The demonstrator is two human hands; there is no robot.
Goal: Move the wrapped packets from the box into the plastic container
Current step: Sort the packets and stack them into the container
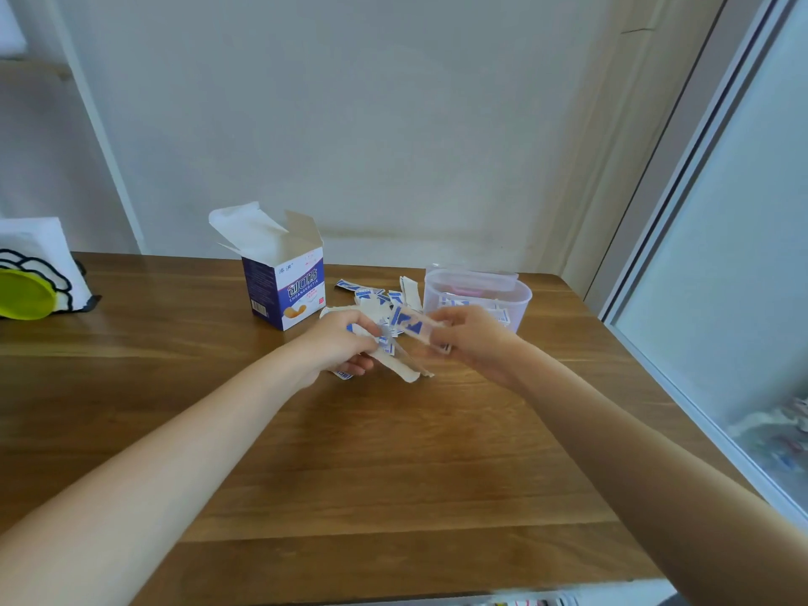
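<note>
Seen from the head camera, a person sorts small wrapped packets (409, 323) over a wooden table (350, 452). The packets are thin white paper sleeves printed with blue patches; some show a plain beige side. The left hand (345, 347) has its fingers curled round a bunch of them, with several strips sticking out below and to the right of the palm. The right hand (468, 338) pinches a few more between thumb and fingers, blurred, just in front of the plastic container (520, 299). More loose packets (371, 295) lie scattered on the table between the box (286, 290) and the container. The box stands upright behind the left hand, its top flaps open, its front white and purple with a printed label. The container is translucent, stands at the far right of the table, and already has a few packets visible through its wall. A white bag with a yellow-green patch (30, 282) sits at the table's left edge.
</note>
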